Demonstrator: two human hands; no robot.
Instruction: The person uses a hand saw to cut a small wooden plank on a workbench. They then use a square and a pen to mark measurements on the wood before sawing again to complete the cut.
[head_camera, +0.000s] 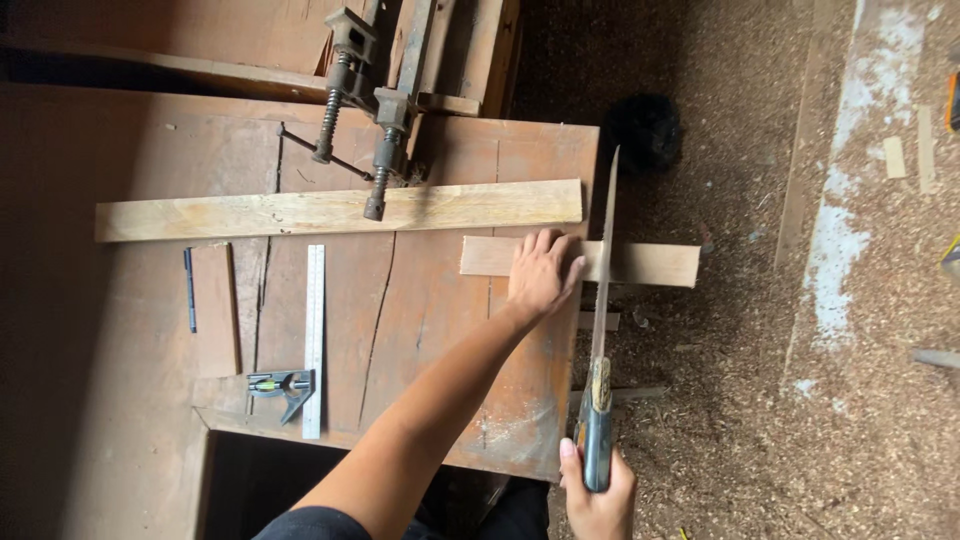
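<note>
- Brown wooden workbench (420, 330) is the biggest thing; its top is worn and cracked, and the floor (760, 400) at its right side is covered with sawdust.
- Long pale plank (335, 212) lies across the bench, with two rusty metal clamps (375, 120) over its middle.
- Short board (640, 264) lies just below the plank and sticks out over the right edge of the bench.
- Handsaw (603, 300) stands with its blade on this board, just beside the bench edge.
- Left hand (541, 275) lies flat on the board, fingers spread, thumb close to the blade.
- Right hand (598, 495) has its fingers closed around the saw handle.
- Combination square (308, 345) with a steel ruler lies at the left.
- Thin dark pen (189, 290) lies further left, beside a small flat wood piece (214, 310).
</note>
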